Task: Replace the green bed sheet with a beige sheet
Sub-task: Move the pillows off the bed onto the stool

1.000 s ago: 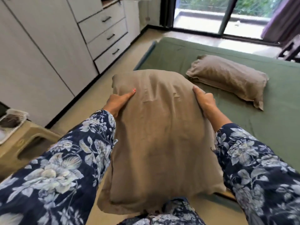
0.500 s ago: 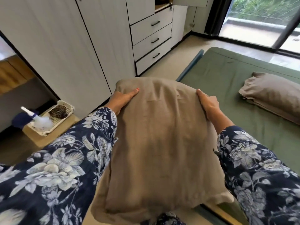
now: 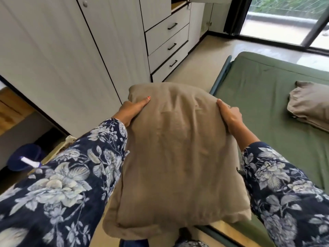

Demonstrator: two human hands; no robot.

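I am counting two tan pillows: one pillow (image 3: 178, 154) held up in front, a second pillow (image 3: 309, 107) lying on the one bed with its one green sheet (image 3: 258, 97). I am seeing two hands, the left hand (image 3: 131, 109) and right hand (image 3: 229, 114), and three drawers (image 3: 167, 45) in the wardrobe.

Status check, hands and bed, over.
Left hand and right hand grip carried pillow. Green sheet on the bed. Second pillow lies on it.

White wardrobe (image 3: 67, 56), drawers (image 3: 168, 44), balcony door (image 3: 284, 20)
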